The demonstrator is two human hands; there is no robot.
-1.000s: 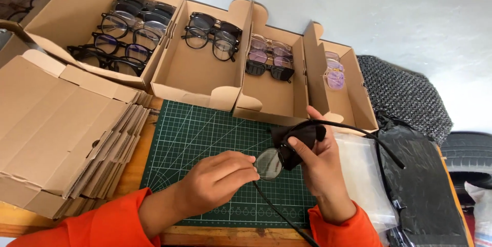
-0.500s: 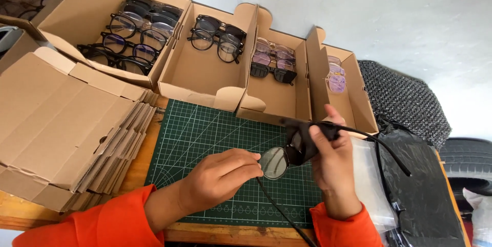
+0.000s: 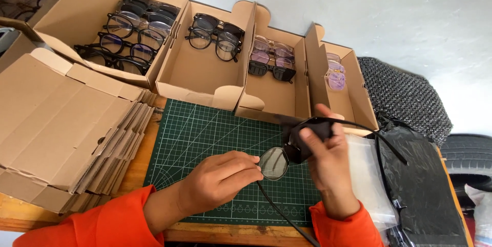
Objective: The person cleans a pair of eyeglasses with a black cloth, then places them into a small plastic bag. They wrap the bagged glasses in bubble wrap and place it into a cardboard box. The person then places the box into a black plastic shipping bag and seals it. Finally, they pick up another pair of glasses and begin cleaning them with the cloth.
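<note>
I hold a pair of black glasses (image 3: 277,162) above the green cutting mat (image 3: 205,134), in the middle of the surface (image 3: 154,175). My left hand (image 3: 218,180) pinches the rim of one round lens between thumb and fingertips. My right hand (image 3: 328,160) is closed around the other lens with a black cloth (image 3: 307,136) wrapped over it, thumb pressing the cloth against the glass. One arm of the glasses runs down toward me; the other sweeps out to the right past my right hand.

Beyond the mat stand four open cardboard boxes: the left box (image 3: 66,21) holds several dark-framed pairs in a row, the second box (image 3: 200,72) has two black pairs at its far end, the third box (image 3: 277,93) holds clear, tinted and black pairs, and the narrow fourth box (image 3: 353,93) holds pale ones. A stack of flat cardboard (image 3: 66,129) lies to my left. To my right lie clear plastic bags (image 3: 366,175) and a black plastic bag (image 3: 425,185).
</note>
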